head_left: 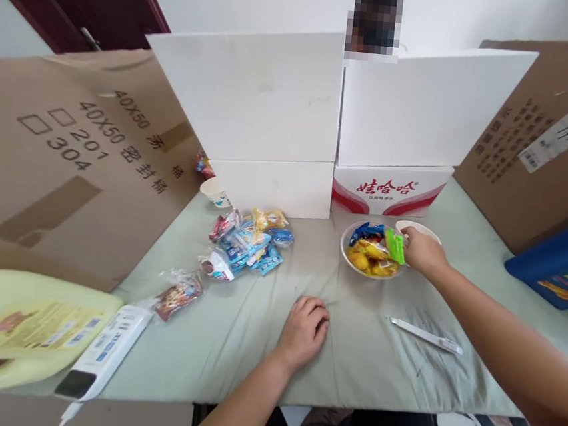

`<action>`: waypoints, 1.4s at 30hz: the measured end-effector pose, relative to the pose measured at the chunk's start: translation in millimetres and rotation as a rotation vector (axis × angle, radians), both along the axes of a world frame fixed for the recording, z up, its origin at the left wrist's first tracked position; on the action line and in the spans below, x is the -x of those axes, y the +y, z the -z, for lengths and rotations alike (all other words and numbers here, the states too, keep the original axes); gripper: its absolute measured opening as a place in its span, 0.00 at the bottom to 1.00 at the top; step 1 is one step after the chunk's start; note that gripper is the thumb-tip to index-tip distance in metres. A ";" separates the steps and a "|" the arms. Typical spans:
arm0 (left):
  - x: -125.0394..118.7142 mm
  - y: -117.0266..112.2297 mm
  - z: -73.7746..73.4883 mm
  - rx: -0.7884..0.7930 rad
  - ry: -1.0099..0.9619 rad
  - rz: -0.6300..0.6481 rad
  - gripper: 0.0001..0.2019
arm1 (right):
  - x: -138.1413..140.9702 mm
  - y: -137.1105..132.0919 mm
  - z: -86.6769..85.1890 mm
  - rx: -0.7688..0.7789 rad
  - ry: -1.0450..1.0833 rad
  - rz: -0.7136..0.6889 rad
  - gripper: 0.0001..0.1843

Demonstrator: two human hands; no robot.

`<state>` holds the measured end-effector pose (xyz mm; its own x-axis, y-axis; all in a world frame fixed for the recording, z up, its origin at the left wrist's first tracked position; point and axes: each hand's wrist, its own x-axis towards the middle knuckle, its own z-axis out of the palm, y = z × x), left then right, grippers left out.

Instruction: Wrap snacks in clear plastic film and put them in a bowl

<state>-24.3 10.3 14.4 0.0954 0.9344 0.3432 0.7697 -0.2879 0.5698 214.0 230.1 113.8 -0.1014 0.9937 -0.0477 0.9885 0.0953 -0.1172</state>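
At the right, my right hand (422, 250) is closed on the end of a small bright green snack packet (395, 246), held at the right rim of a white bowl (344, 254). Inside the bowl lie several yellow snack packets (373, 250) and a dark blue one (366, 233). Behind my right hand a second white container (416, 226) is partly hidden. My left hand (303, 330) rests on the green cloth near the middle, its fingers curled in, with nothing visible in them. A pile of wrapped snacks (248, 243), mostly blue, lies beyond it to the left.
A white box cutter (425, 336) lies right of centre. At the left are a brown snack packet (178, 296), a white power strip (113, 344), a yellow jug (26, 329) and a tipped paper cup (215, 193). White boards (255, 96) and cardboard (67, 165) surround the table; a person is behind.
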 end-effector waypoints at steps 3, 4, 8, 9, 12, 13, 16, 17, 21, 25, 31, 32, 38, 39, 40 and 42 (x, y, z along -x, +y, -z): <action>0.7 1.7 -0.3 -0.006 0.026 0.009 0.06 | -55.3 12.0 1.2 -0.055 0.030 0.058 0.25; 1.0 2.4 -0.5 -0.008 0.039 0.009 0.06 | -74.2 17.0 0.3 -0.086 0.052 0.068 0.25; 3.1 5.9 0.3 -0.032 0.083 0.020 0.05 | -131.2 32.9 -9.0 -0.196 0.121 0.102 0.24; 3.8 6.6 0.9 -0.041 0.089 0.026 0.05 | -138.8 33.4 -10.2 -0.234 0.139 0.119 0.22; 6.3 7.6 3.8 -0.063 0.101 0.039 0.06 | -147.3 20.6 -1.0 -0.391 0.186 0.192 0.24; 7.1 7.7 5.0 -0.068 0.105 0.039 0.06 | -147.0 11.3 7.5 -0.463 0.219 0.217 0.25; 9.1 8.1 8.7 -0.084 0.112 0.037 0.06 | -140.8 -26.4 45.5 -0.686 0.473 0.296 0.28; 9.6 8.4 10.0 -0.089 0.114 0.037 0.06 | -136.8 -40.2 59.4 -0.713 0.585 0.336 0.30; 11.4 9.5 14.0 -0.096 0.122 0.039 0.06 | -109.2 -84.1 96.2 -0.584 0.721 0.360 0.45; 13.7 10.4 16.5 -0.103 0.132 0.052 0.06 | -77.3 -93.1 94.4 -0.641 0.522 0.186 0.46; 15.7 11.2 18.4 -0.135 0.135 0.057 0.07 | -77.2 -72.9 78.9 -0.675 0.313 0.107 0.11; 16.0 11.3 18.6 -0.136 0.135 0.058 0.07 | -82.9 -73.1 76.4 -0.656 0.284 0.109 0.09; 17.7 10.9 19.8 -0.148 0.134 0.066 0.07 | -132.6 -111.9 57.5 -0.636 0.123 0.095 0.09; 17.7 11.0 19.9 -0.151 0.134 0.068 0.07 | -142.0 -119.9 55.4 -0.640 0.095 0.099 0.09; 17.6 11.2 19.9 -0.155 0.134 0.068 0.07 | -151.1 -126.7 54.0 -0.638 0.068 0.109 0.10; 17.4 11.8 19.9 -0.161 0.136 0.067 0.07 | -167.3 -134.7 53.7 -0.628 0.029 0.144 0.11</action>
<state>-41.7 22.1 -5.5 0.2110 0.8588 0.4669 0.8123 -0.4198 0.4050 381.3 95.4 60.1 0.0420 0.8355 0.5478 0.9939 0.0213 -0.1086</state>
